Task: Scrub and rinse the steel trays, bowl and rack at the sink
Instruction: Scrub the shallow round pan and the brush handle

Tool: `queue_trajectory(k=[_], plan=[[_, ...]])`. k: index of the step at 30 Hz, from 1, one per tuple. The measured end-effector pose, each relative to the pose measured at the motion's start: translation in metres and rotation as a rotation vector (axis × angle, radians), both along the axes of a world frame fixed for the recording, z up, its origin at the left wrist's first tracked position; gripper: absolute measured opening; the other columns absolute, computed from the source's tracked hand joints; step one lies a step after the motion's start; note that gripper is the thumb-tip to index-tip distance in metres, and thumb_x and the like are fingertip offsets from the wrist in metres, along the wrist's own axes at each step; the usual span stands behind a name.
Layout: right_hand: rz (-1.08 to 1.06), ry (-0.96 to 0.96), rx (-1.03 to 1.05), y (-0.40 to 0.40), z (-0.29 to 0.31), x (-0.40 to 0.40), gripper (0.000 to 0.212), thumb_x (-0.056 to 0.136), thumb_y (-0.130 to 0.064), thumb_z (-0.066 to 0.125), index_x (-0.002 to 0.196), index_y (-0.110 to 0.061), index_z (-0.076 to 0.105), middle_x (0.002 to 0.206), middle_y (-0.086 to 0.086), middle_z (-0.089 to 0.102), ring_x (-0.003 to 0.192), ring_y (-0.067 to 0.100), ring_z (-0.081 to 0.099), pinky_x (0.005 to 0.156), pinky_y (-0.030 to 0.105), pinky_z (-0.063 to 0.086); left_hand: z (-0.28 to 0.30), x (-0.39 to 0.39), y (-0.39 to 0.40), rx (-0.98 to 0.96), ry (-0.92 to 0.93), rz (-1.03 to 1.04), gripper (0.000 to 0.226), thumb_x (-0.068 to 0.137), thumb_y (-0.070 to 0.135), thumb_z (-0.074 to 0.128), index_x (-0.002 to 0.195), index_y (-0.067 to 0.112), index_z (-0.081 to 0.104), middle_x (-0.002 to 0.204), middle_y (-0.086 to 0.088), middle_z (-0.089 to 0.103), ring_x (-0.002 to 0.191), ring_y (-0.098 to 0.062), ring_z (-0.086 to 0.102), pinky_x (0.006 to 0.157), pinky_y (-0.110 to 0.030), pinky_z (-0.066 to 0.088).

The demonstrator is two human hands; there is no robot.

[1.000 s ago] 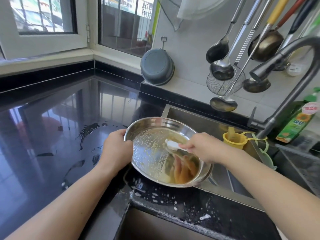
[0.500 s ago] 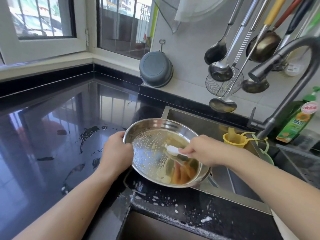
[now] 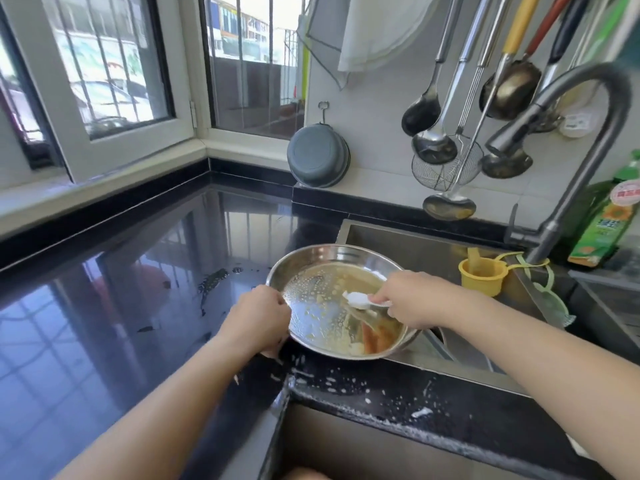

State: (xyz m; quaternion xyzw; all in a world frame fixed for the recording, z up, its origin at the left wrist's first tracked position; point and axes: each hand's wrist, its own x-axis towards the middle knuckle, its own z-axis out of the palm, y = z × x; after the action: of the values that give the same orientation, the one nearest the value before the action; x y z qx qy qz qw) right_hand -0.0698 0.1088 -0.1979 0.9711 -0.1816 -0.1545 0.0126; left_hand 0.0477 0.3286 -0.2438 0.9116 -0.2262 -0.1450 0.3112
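A round steel tray [image 3: 322,271] is tilted toward me over the left corner of the sink [image 3: 415,244], its inside covered in soap foam. My left hand [image 3: 256,320] grips the tray's left rim. My right hand [image 3: 410,301] holds a white brush [image 3: 358,299] pressed against the tray's inner surface near its middle. My fingers are reflected in the tray's lower part.
A wet black counter [image 3: 121,289] stretches left, with foam flecks on its front edge. The faucet [image 3: 568,133] arches over the sink at right. A yellow cup [image 3: 481,275], a green detergent bottle [image 3: 602,223], hanging ladles [image 3: 433,140] and a grey bowl [image 3: 318,155] line the wall.
The white brush has slid slightly up and right across the tray's inside with my right hand. My left hand keeps its grip on the rim.
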Motion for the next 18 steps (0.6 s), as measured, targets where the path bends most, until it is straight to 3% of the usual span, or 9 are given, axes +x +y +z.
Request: queue_trajectory(k=[3,6,8,9,10,11,12,14,18], plan=[[0.064,0.022,0.082,0.01,0.005,-0.009,0.075,0.09,0.009,0.038,0.147,-0.04,0.05,0.141,-0.003,0.056,0.083,0.012,0.058,0.067,0.029,0.052,0.017,-0.023,0.023,0.254,0.108,-0.26,0.032,0.095,0.02,0.038,0.095,0.001,0.063,0.061,-0.015,0.072,0.056,-0.03,0.074,0.065,-0.035,0.064],[0.119,-0.011,0.104,0.013,0.007,-0.02,0.067,0.091,0.006,0.041,0.142,-0.033,0.058,0.133,-0.004,0.059,0.09,0.015,0.062,0.072,0.031,0.056,0.035,-0.05,0.049,0.311,0.268,-0.529,0.03,0.104,0.036,0.044,0.098,0.017,0.067,0.064,-0.008,0.072,0.062,-0.026,0.075,0.065,-0.03,0.062],[0.102,-0.065,0.084,0.013,0.01,-0.025,0.046,0.093,0.001,0.046,0.104,-0.034,0.074,0.106,-0.011,0.06,0.082,0.018,0.06,0.063,0.027,0.052,0.039,-0.054,0.058,0.197,0.211,-0.6,0.023,0.105,0.041,0.049,0.106,0.032,0.07,0.067,-0.001,0.071,0.061,-0.017,0.074,0.063,-0.021,0.054],[0.088,-0.09,0.076,0.012,0.011,-0.027,0.042,0.094,-0.001,0.047,0.077,-0.035,0.065,0.088,-0.017,0.051,0.076,0.015,0.054,0.057,0.022,0.044,0.036,-0.05,0.06,0.115,0.089,-0.586,0.022,0.105,0.043,0.052,0.111,0.036,0.072,0.069,0.006,0.071,0.061,-0.01,0.071,0.062,-0.019,0.051],[0.072,-0.117,0.084,0.011,0.011,-0.029,0.043,0.094,-0.003,0.048,0.066,-0.034,0.055,0.078,-0.017,0.043,0.074,0.015,0.051,0.055,0.02,0.038,0.03,-0.043,0.06,0.05,-0.074,-0.559,0.022,0.104,0.045,0.054,0.114,0.04,0.072,0.071,0.013,0.069,0.064,-0.003,0.068,0.065,-0.02,0.052],[0.058,-0.133,0.089,0.011,0.012,-0.032,0.038,0.095,-0.006,0.048,0.07,-0.032,0.061,0.077,-0.018,0.045,0.078,0.017,0.055,0.058,0.021,0.04,0.022,-0.034,0.061,0.036,-0.258,-0.546,0.026,0.102,0.05,0.053,0.115,0.041,0.073,0.075,0.019,0.067,0.072,0.0,0.065,0.071,-0.023,0.053],[0.052,-0.136,0.09,0.012,0.013,-0.036,0.034,0.095,-0.01,0.048,0.09,-0.033,0.073,0.088,-0.02,0.056,0.088,0.021,0.061,0.066,0.024,0.047,0.013,-0.026,0.062,0.074,-0.424,-0.556,0.033,0.1,0.056,0.049,0.114,0.042,0.075,0.083,0.022,0.065,0.083,0.0,0.062,0.078,-0.028,0.054],[0.049,-0.113,0.043,0.018,0.017,-0.042,0.045,0.098,-0.018,0.045,0.131,-0.041,0.066,0.13,-0.014,0.063,0.115,0.024,0.063,0.088,0.033,0.053,-0.008,-0.013,0.065,0.133,-0.581,-0.6,0.048,0.096,0.063,0.038,0.108,0.039,0.078,0.097,0.02,0.067,0.094,-0.003,0.06,0.086,-0.034,0.054],[0.024,-0.055,0.047,0.033,0.016,-0.054,0.046,0.104,-0.022,0.04,0.14,-0.045,0.057,0.146,-0.005,0.057,0.122,0.025,0.06,0.095,0.035,0.051,-0.042,-0.005,0.07,0.056,-0.718,-0.628,0.051,0.106,0.046,0.032,0.083,0.028,0.074,0.094,0.014,0.071,0.089,-0.009,0.061,0.101,-0.031,0.041]])
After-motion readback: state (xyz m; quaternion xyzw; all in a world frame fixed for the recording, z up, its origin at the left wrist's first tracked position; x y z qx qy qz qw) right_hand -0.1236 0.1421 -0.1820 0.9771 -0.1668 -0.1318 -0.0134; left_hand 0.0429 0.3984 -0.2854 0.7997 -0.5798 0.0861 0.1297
